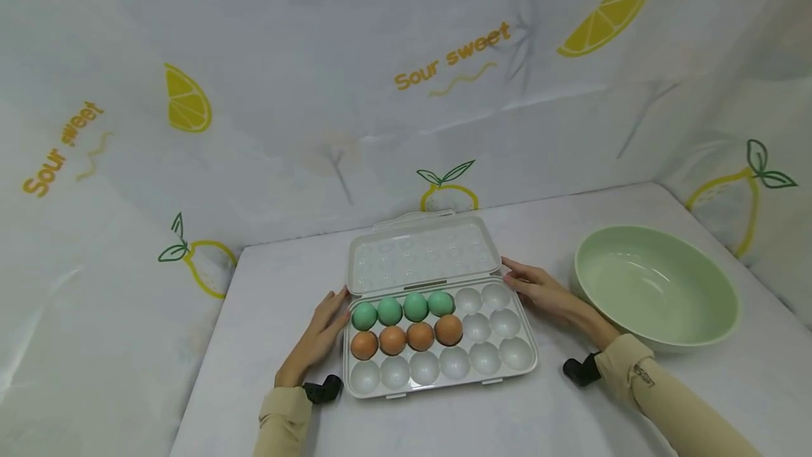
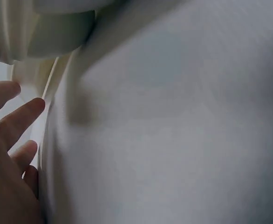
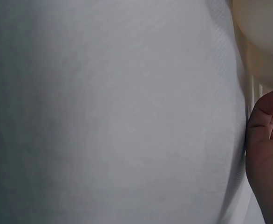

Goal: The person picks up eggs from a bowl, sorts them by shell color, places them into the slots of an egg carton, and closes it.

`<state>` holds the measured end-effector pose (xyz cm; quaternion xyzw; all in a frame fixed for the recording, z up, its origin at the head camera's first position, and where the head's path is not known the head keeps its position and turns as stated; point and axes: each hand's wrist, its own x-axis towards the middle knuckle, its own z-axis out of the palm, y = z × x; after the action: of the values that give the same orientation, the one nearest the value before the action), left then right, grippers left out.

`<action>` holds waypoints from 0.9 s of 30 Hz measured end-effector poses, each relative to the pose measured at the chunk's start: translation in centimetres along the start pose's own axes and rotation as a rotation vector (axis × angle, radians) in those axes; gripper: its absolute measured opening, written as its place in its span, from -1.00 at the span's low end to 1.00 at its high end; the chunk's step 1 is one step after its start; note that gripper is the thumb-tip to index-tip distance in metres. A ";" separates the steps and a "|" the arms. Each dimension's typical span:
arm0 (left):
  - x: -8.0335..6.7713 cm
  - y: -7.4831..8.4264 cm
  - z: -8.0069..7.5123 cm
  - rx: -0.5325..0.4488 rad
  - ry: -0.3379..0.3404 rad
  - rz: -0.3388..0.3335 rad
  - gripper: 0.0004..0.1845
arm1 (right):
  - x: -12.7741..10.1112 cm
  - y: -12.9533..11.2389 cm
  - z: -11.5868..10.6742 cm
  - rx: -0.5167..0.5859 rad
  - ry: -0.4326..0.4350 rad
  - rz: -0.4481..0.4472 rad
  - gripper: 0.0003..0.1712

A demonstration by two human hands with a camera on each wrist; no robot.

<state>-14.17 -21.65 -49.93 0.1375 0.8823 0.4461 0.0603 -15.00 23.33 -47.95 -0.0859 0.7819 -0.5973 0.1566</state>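
A white plastic egg box (image 1: 447, 374) lies on the table with its see-through lid (image 1: 423, 254) folded back. Several green eggs (image 1: 390, 311) sit along the left of its back row, and several brown eggs (image 1: 421, 336) sit in the middle row. My left hand (image 1: 320, 333) rests at the box's left side, fingertips by the hinge; its fingers (image 2: 20, 122) look spread and fairly straight in the left wrist view. On the opposite side, my right hand (image 1: 538, 288) reaches the back right corner, fingers along the lid's edge. Its thumb (image 3: 269, 102) is beside the tray in the right wrist view.
A large pale green basin (image 1: 660, 288) stands at the right, close by my right forearm. White sheeting (image 1: 304, 125) with lemon prints rises behind the table and at both sides. The white tabletop (image 1: 254, 316) runs to an edge at the left.
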 end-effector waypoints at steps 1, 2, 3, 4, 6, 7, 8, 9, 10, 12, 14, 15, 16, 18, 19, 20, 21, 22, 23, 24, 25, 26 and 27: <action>0.1 0.1 -0.1 -0.015 -0.014 -0.029 -0.36 | -0.1 0.0 0.0 0.006 0.004 -0.005 -0.25; 0.1 0.2 -0.1 -0.035 -0.024 -0.054 -0.35 | -0.1 0.0 0.0 0.009 0.010 -0.010 -0.25; 0.1 0.2 -0.2 -0.053 -0.033 -0.072 -0.34 | -0.1 0.1 0.0 0.007 0.016 -0.021 -0.26; 0.2 0.2 -0.2 -0.070 -0.038 -0.085 -0.33 | -0.1 0.1 0.1 0.004 0.023 -0.031 -0.26; 0.3 0.1 -0.2 -0.109 -0.037 -0.069 -0.32 | -0.2 0.2 0.2 0.002 0.039 -0.053 -0.28; 0.4 0.1 -0.2 -0.128 -0.034 -0.051 -0.32 | -0.2 0.3 0.2 0.000 0.050 -0.063 -0.28; 0.5 0.0 -0.2 -0.147 -0.028 -0.028 -0.32 | -0.2 0.3 0.3 -0.005 0.062 -0.073 -0.29; 0.6 -0.1 -0.1 -0.163 -0.022 -0.008 -0.32 | -0.3 0.4 0.3 -0.014 0.074 -0.085 -0.29; 0.7 -0.1 -0.1 -0.176 -0.013 0.011 -0.31 | -0.4 0.5 0.4 -0.022 0.090 -0.096 -0.29; 0.7 -0.2 0.0 -0.199 0.015 0.028 -0.30 | -0.5 0.6 0.6 -0.039 0.137 -0.129 -0.31; 0.5 -0.1 0.0 -0.217 0.054 0.027 -0.30 | -0.7 0.6 0.8 -0.048 0.184 -0.167 -0.34; 0.4 -0.1 0.1 -0.227 0.079 0.024 -0.30 | -0.8 0.7 0.9 -0.048 0.212 -0.192 -0.36; 0.3 0.0 0.1 -0.234 0.106 0.029 -0.31 | -0.9 0.7 1.0 -0.049 0.243 -0.217 -0.38; 0.2 0.1 0.3 -0.264 0.165 0.047 -0.33 | -0.9 0.8 1.3 -0.048 0.301 -0.267 -0.43; 0.1 0.1 0.3 -0.279 0.193 0.060 -0.34 | -1.0 0.9 1.4 -0.052 0.322 -0.285 -0.45; 0.0 0.1 0.4 -0.285 0.220 0.076 -0.36 | -1.0 1.0 1.5 -0.065 0.342 -0.301 -0.47; 0.0 0.1 0.5 -0.290 0.245 0.086 -0.38 | -1.1 1.0 1.5 -0.074 0.360 -0.305 -0.49; 0.0 0.1 0.5 -0.293 0.263 0.101 -0.41 | -1.2 1.1 1.6 -0.080 0.371 -0.299 -0.51; -0.1 0.1 0.6 -0.296 0.277 0.108 -0.43 | -1.3 1.1 1.7 -0.076 0.374 -0.288 -0.52; -0.1 0.1 0.6 -0.297 0.285 0.115 -0.45 | -1.5 1.0 1.7 -0.070 0.368 -0.266 -0.53; -0.2 0.2 0.7 -0.301 0.289 0.116 -0.48 | -1.6 0.8 1.7 -0.057 0.353 -0.240 -0.52; -0.3 0.2 0.7 -0.305 0.292 0.113 -0.51 | -1.9 0.6 1.7 -0.037 0.332 -0.213 -0.50; -0.3 0.2 0.7 -0.314 0.293 0.107 -0.53 | -2.1 0.3 1.7 -0.013 0.309 -0.186 -0.47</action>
<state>-13.64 -21.08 -50.25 0.1070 0.7928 0.5957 -0.0715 -12.44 22.55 -48.36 -0.0662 0.7893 -0.6100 -0.0221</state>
